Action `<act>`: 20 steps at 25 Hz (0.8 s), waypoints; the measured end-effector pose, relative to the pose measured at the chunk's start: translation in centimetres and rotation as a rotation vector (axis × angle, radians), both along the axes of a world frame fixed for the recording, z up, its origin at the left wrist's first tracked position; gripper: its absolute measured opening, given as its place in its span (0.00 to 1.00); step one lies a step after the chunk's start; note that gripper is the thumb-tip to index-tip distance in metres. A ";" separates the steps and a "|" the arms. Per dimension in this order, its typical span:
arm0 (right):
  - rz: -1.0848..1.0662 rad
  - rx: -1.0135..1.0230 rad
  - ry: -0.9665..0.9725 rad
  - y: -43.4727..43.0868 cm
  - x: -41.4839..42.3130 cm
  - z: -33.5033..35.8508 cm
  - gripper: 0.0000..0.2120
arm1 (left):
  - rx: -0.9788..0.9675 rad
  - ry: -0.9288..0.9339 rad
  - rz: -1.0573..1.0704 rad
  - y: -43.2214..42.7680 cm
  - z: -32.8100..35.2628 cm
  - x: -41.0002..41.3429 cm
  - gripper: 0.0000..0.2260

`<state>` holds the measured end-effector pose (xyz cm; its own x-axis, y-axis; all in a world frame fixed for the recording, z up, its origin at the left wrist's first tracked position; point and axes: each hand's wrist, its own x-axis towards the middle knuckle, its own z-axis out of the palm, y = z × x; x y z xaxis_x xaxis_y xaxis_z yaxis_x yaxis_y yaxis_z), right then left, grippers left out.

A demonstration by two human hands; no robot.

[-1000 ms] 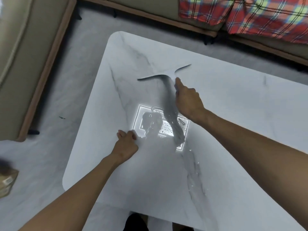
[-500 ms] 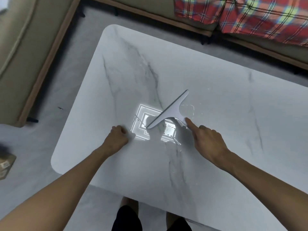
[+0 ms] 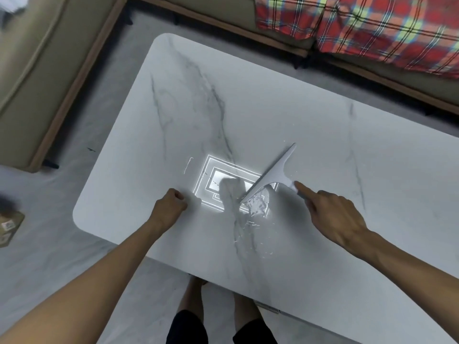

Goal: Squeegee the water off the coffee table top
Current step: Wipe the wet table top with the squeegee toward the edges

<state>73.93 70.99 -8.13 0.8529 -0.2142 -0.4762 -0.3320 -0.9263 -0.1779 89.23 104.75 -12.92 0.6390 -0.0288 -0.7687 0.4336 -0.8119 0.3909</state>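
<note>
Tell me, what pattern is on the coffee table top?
The coffee table top is white marble with thin grey veins running across it, clearest in the head view.

Looking down, you see a white marble-patterned coffee table top filling the middle of the frame, with a bright square light reflection at its centre. Your right hand, at centre right, grips the handle of a pale squeegee with the index finger stretched along it, the blade lying diagonally on the table over a patch of water. Your left hand, curled into a fist, rests on the table left of the reflection, and red plaid cushions lie on a beige sofa along the top right.
</note>
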 end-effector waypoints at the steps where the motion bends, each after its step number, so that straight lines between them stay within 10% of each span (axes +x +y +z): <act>1: 0.023 0.012 -0.005 0.6 0.2 0.2 0.21 | -0.012 -0.001 0.003 0.3 0.0 -0.1 0.11; 13: 1.068 0.276 0.062 24.8 10.0 -4.7 0.18 | 0.154 -0.078 0.254 14.0 -1.1 0.9 0.13; 20: 0.904 0.263 0.055 28.3 15.1 -7.5 0.16 | 0.212 -0.078 0.268 17.6 -2.7 3.0 0.11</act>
<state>89.05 99.27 -15.59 0.6182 0.6376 -0.4598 0.4784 -0.7692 -0.4235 92.23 122.33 -15.58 0.6595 0.3026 -0.6881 0.6175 -0.7401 0.2663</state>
